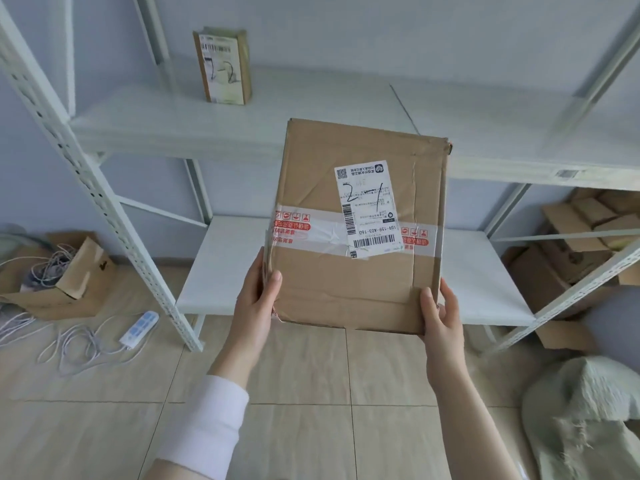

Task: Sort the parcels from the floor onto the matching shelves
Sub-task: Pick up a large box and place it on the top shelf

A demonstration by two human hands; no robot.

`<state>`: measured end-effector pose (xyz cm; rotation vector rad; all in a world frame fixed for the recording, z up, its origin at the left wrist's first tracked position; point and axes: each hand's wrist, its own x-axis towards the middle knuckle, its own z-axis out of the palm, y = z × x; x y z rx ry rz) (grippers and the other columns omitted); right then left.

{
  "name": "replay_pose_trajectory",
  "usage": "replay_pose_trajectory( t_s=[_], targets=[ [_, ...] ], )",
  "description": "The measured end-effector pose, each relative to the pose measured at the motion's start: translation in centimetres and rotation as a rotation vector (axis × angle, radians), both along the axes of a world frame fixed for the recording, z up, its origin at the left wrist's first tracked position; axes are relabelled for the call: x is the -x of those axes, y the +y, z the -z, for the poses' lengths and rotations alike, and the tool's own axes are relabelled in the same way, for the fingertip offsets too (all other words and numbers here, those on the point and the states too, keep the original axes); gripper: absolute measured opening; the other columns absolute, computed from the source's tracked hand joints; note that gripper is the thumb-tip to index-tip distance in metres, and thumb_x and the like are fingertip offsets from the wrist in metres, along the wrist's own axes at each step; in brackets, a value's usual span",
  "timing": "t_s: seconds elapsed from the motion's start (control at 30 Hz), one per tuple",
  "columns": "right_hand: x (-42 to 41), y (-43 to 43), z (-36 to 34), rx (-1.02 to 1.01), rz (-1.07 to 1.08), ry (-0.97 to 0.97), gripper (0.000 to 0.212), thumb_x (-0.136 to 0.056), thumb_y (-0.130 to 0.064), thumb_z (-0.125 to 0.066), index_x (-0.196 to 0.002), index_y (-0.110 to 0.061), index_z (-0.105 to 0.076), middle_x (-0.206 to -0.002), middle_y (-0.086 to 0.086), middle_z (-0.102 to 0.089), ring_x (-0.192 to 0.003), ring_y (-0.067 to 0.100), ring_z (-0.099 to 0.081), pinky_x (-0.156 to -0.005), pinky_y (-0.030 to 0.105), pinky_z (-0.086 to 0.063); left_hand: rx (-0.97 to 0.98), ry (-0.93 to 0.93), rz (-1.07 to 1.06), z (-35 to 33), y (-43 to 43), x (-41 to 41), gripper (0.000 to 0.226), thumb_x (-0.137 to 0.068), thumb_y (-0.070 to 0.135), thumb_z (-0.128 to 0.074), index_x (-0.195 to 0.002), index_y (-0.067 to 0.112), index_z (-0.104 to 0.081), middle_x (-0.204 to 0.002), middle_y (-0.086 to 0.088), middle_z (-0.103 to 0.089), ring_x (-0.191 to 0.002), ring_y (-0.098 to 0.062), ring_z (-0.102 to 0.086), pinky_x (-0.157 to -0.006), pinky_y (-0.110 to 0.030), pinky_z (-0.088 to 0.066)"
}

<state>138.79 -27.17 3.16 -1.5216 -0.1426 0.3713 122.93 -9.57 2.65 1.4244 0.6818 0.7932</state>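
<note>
Mid-sort. Left hand (258,299) and right hand (439,315) grip the parcel's (360,223) lower corners at frame centre, label "2-1" showing. Next, probably: set it on the upper shelf (166,126) beside box (224,65).

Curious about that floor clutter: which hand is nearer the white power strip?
Left. The left hand grips the box by its left edge, raised to the right of the power strip; the right hand grips the opposite edge, farther off.

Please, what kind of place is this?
Probably a small parcel storeroom: white metal shelving, a cardboard parcel with a shipping label, and more boxes piled at the right.
</note>
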Motion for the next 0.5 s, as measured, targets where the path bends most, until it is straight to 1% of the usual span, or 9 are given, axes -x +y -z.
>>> replay_pose_trajectory(
  t_s=[0.1, 0.13, 0.2, 0.3, 0.4, 0.47, 0.5],
  targets=[
    [-1.5, 0.7, -2.3, -0.056, -0.031, -0.039, 0.036, -0.096, -0.026, -0.049, -0.130, -0.034, -0.041, -0.104, -0.004, -0.062, -0.099, 0.009, -0.058, -0.083, 0.023, -0.046, -0.053, -0.019, -0.042, -2.1, 0.4, -1.1, 0.043, -0.099, 0.025, -0.042, -0.141, 0.033, -0.037, -0.118, 0.014, -0.056, -0.069, 0.017, -0.051, -0.051, -0.003, -0.037],
    [-2.0, 0.9, -3.3, -0.070, -0.038, -0.060, 0.033, -0.096, -0.026, -0.049, -0.128, -0.035, -0.041, -0.103, -0.004, -0.062, -0.097, 0.008, -0.058, -0.080, 0.021, -0.046, -0.070, -0.029, -0.048, -2.9, 0.6, -1.6, 0.043, -0.099, 0.025, -0.041, -0.141, 0.032, -0.036, -0.120, 0.012, -0.056, -0.070, 0.017, -0.052, -0.051, -0.003, -0.037],
    [-2.9, 1.5, -5.2, -0.087, -0.051, -0.098, 0.031, -0.096, -0.027, -0.049, -0.125, -0.036, -0.041, -0.098, -0.007, -0.062, -0.091, 0.004, -0.058, -0.076, 0.020, -0.046, -0.090, -0.049, -0.044, -4.8, 1.1, -2.4, 0.046, -0.099, 0.025, -0.041, -0.144, 0.028, -0.035, -0.131, 0.009, -0.054, -0.077, 0.019, -0.054, -0.052, -0.003, -0.039],
    [-4.0, 2.3, -7.8, -0.158, -0.073, -0.141, 0.032, -0.096, -0.027, -0.050, -0.126, -0.034, -0.043, -0.096, -0.005, -0.062, -0.089, 0.004, -0.058, -0.082, 0.026, -0.046, -0.115, -0.107, -0.030, -7.7, 2.0, -3.4, 0.048, -0.099, 0.024, -0.041, -0.146, 0.026, -0.032, -0.137, 0.007, -0.052, -0.086, 0.020, -0.056, -0.059, -0.003, -0.043],
    [-4.7, 2.9, -10.3, -0.222, -0.077, -0.186, 0.029, -0.096, -0.025, -0.050, -0.123, -0.034, -0.043, -0.102, -0.003, -0.063, -0.093, 0.005, -0.058, -0.089, 0.029, -0.045, -0.163, -0.163, -0.021, -10.4, 2.7, -3.9, 0.050, -0.097, 0.031, -0.047, -0.145, 0.026, -0.033, -0.136, 0.009, -0.052, -0.096, 0.018, -0.056, -0.067, -0.003, -0.046],
    [-4.9, 3.1, -11.8, -0.259, -0.079, -0.212, 0.031, -0.097, -0.024, -0.049, -0.126, -0.033, -0.042, -0.106, -0.003, -0.063, -0.093, 0.003, -0.058, -0.092, 0.031, -0.044, -0.200, -0.188, -0.019, -12.1, 2.8, -4.1, 0.057, -0.091, 0.037, -0.048, -0.145, 0.027, -0.033, -0.133, 0.013, -0.053, -0.095, 0.018, -0.057, -0.067, -0.003, -0.047],
    [-5.0, 3.2, -12.4, -0.276, -0.080, -0.227, 0.033, -0.097, -0.024, -0.049, -0.128, -0.032, -0.042, -0.108, -0.002, -0.063, -0.093, 0.002, -0.058, -0.092, 0.031, -0.044, -0.216, -0.200, -0.025, -12.8, 2.8, -4.2, 0.057, -0.091, 0.036, -0.047, -0.145, 0.027, -0.033, -0.131, 0.016, -0.053, -0.093, 0.019, -0.056, -0.067, -0.003, -0.046]
  ],
)
